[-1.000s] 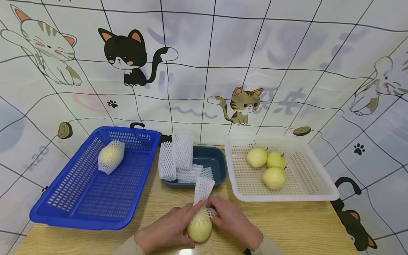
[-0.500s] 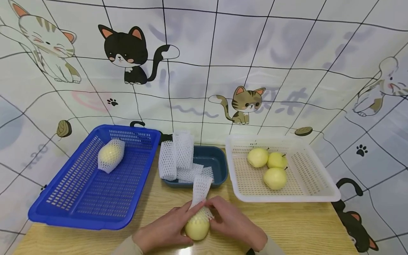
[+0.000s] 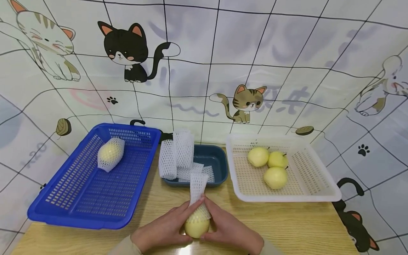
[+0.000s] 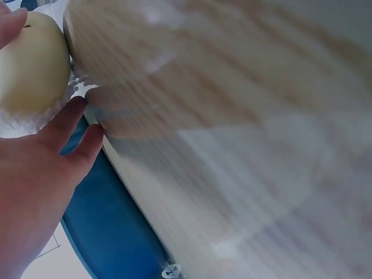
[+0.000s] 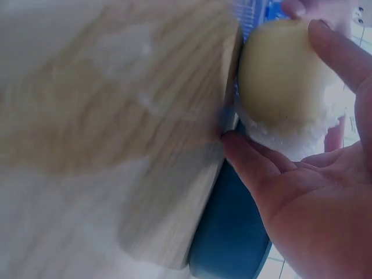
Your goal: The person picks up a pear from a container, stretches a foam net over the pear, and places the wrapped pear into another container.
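Note:
A pale yellow apple [image 3: 196, 230] stands on the table, with a white foam net sleeve [image 3: 198, 187] over its upper part and its lower part bare. The sleeve's loose end sticks up beyond the fruit. My left hand [image 3: 165, 226] holds the apple from the left, thumb near its bottom. From the right, my right hand [image 3: 232, 228] holds it too, its thumb [image 5: 337, 52] lying on the bare skin in the right wrist view. Both index fingers meet at the net above the fruit. In the left wrist view the apple [image 4: 35, 70] shows bare above the net's ruffled edge.
A blue basket [image 3: 134, 198] at left holds one netted apple [image 3: 111, 154]. Behind my hands, a dark teal tray [image 3: 220, 166] holds several foam nets [image 3: 183, 148]. At right, a white basket [image 3: 287, 197] holds three bare apples [image 3: 275, 178]. A cat-patterned wall covering stands behind.
The right hand has moved from pinching the net's edge to lying along the apple's right side, thumb lower. The net's edge sits flatter against the fruit. The apple shifted slightly left.

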A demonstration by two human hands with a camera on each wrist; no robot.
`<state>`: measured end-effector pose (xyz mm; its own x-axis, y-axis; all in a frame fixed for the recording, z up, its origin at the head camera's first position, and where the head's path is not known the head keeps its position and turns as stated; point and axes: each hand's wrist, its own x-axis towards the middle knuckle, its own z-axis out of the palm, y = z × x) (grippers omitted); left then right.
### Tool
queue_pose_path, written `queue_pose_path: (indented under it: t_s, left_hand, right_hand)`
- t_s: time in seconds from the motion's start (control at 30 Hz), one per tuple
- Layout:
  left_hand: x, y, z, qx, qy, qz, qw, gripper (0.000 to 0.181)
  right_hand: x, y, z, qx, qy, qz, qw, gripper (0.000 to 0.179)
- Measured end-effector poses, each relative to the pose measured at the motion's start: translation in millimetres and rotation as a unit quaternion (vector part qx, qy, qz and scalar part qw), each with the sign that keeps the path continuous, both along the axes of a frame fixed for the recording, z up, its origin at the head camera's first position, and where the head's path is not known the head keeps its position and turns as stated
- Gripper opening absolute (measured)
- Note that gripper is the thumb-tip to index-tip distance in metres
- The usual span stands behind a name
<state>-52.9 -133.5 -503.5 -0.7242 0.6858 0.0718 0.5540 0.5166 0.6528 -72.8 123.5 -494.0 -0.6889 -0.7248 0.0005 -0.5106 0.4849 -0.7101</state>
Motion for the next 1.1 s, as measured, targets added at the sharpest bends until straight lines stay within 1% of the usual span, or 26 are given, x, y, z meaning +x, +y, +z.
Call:
queue_pose_path:
  t_s: [0.1, 0.2, 0.33, 0.43, 0.5, 0.6, 0.7, 0.77, 0.83, 0.87, 0.93, 1.03, 1.1]
  left_hand:
    - [0.2, 0.0, -0.2, 0.009, 0.006, -0.006, 0.9999, 0.11]
    - [0.5, -0.2, -0.3, 0.018, -0.001, -0.007, 0.9998, 0.109]
    - [2.1, -0.1, 0.1, 0.033, -0.021, 0.007, 0.9992, 0.109]
    - [3.3, 1.3, 0.4, 0.052, -0.021, 0.022, 0.9982, 0.11]
    - [4.1, 2.4, 0.2, 0.075, -0.013, 0.031, 0.9966, 0.11]
    - [4.3, 4.3, 0.1, 0.117, 0.017, 0.037, 0.9923, 0.109]
    - [4.3, 7.3, 0.1, 0.143, 0.054, 0.041, 0.9874, 0.105]
    - [4.5, 9.5, 0.1, 0.149, 0.071, 0.046, 0.9852, 0.103]
    - [4.8, 11.2, -0.1, 0.15, 0.073, 0.052, 0.9846, 0.101]
    - [4.9, 11.6, -0.1, 0.149, 0.069, 0.055, 0.985, 0.101]
    - [5.7, 12.2, 0.3, 0.141, 0.048, 0.061, 0.987, 0.103]
    - [7.1, 12.2, 1.7, 0.119, 0.003, 0.065, 0.9908, 0.109]
    - [8.4, 11.8, 2.1, 0.105, -0.025, 0.068, 0.9919, 0.112]
  right_hand:
    - [1.7, -2, -0.4, 0.005, 0.02, 0.01, 0.9997, 0.113]
    - [3.4, -3, 0.1, 0.015, 0.036, 0.011, 0.9992, 0.113]
    - [5.4, -2, 1.8, 0.018, 0.036, 0.001, 0.9992, 0.112]
    - [6.5, 2, 2.5, -0.002, 0.041, -0.006, 0.9991, 0.106]
    - [6.8, 5, 2.1, -0.031, 0.046, -0.009, 0.9984, 0.102]
    - [6.7, 8, 0.5, -0.085, 0.05, -0.011, 0.9951, 0.095]
    - [6.3, 8, -0.2, -0.132, 0.028, -0.009, 0.9909, 0.094]
    - [6.1, 7, -0.1, -0.145, 0.01, -0.009, 0.9893, 0.095]
    - [6.1, 7, 0.5, -0.145, -0.006, -0.014, 0.9894, 0.097]
    - [6.2, 7, 1.0, -0.142, -0.01, -0.014, 0.9898, 0.098]
    - [6.4, 7, 1.9, -0.13, -0.021, -0.02, 0.9911, 0.098]
    - [7.6, 8, 2.8, -0.116, -0.023, -0.018, 0.9929, 0.095]
    - [8.6, 8, 2.8, -0.107, -0.014, -0.013, 0.9941, 0.092]
